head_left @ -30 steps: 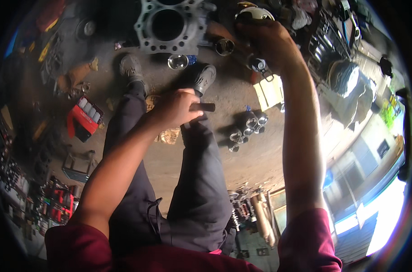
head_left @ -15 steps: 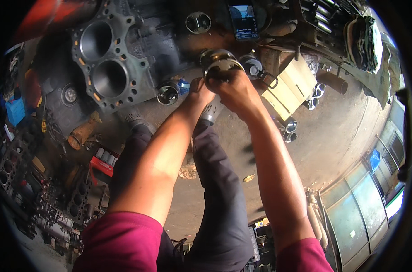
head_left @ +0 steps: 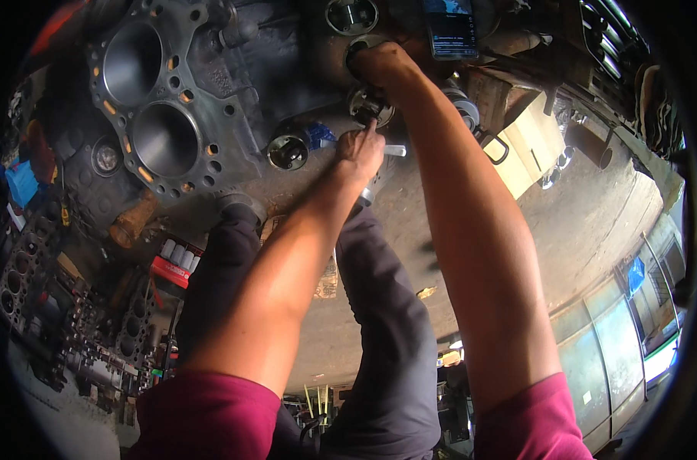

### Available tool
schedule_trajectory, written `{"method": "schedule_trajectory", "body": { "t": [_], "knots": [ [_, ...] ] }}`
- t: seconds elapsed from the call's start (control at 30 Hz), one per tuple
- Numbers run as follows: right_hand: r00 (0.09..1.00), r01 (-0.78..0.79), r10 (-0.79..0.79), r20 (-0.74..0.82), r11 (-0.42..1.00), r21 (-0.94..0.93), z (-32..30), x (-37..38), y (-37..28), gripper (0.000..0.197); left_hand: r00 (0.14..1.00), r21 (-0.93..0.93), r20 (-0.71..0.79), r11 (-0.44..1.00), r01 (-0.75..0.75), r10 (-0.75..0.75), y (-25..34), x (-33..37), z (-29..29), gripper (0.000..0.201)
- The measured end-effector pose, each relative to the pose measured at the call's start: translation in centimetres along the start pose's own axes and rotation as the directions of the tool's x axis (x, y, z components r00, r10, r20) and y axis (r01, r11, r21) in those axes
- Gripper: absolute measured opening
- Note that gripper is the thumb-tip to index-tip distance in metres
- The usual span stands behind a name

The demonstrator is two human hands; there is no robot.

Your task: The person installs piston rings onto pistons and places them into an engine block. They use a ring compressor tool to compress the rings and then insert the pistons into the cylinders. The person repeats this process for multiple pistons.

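My right hand (head_left: pixel 387 64) reaches forward, its fingers curled over the rim of a round metal piston (head_left: pixel 354 50); the fingertips are hidden inside. Nearer to me, my left hand (head_left: pixel 361 153) is closed round a pale, straight bar (head_left: pixel 394 150) that shows on both sides of the fist. Its index finger stretches toward a second piston (head_left: pixel 370 107) and seems to touch the near rim. Another hollow piston (head_left: pixel 288 152) stands to the left of that hand, beside a blue packet (head_left: pixel 319 136). One more piston (head_left: pixel 351 14) stands beyond my right hand.
A large engine block (head_left: pixel 210 130) with two open bores fills the upper left. A lit phone (head_left: pixel 452 31) lies at the far side. A cardboard box (head_left: pixel 526 149) stands to the right. Below my arms are my legs, and engine parts crowd the lower left.
My hands were together at one shiny piston; now they are apart. My right hand has moved forward to the farther piston, and a pale bar shows at my left hand. The view has shifted slightly.
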State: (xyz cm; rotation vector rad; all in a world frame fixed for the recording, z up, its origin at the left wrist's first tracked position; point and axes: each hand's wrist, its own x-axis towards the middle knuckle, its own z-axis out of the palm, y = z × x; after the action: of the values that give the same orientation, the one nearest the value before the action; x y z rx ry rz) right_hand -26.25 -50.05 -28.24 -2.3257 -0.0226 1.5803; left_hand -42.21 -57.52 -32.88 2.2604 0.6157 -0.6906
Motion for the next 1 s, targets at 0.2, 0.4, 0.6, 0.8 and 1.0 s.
{"method": "schedule_trajectory", "body": {
  "t": [0.2, 0.4, 0.6, 0.8, 1.0],
  "knots": [
    [0.978, 0.202, -0.170, 0.125, 0.925, -0.323, 1.0, 3.6, 2.0, 0.036, 0.998, -0.120, 0.033, 0.991, 0.049, -0.046, -0.6, -2.9, 2.4, 0.010],
    [0.941, 0.338, -0.268, 0.209, 0.791, -0.510, 1.5, 4.5, 3.6, 0.038, 0.963, -0.562, -0.267, 0.817, -0.127, -0.034, -1.7, -7.2, 1.3, 0.021],
    [0.802, 0.575, -0.593, 0.070, 0.736, -0.358, 2.6, -1.2, 9.7, 0.034, 0.893, -0.912, -0.113, 0.403, 0.081, -0.436, -0.6, -14.1, -2.0, 0.029],
    [0.951, 0.310, -0.236, 0.202, 0.739, -0.598, 7.2, -1.4, 14.5, 0.044, 0.811, -0.974, 0.186, 0.007, 0.228, -0.555, -0.1, -18.1, -4.6, 0.030],
    [0.928, 0.369, -0.278, 0.248, 0.593, -0.715, 7.6, 2.1, 14.1, 0.058, 0.877, -0.926, 0.254, -0.365, 0.098, -0.408, 0.7, -20.0, -7.5, 0.023]
  ]
}}
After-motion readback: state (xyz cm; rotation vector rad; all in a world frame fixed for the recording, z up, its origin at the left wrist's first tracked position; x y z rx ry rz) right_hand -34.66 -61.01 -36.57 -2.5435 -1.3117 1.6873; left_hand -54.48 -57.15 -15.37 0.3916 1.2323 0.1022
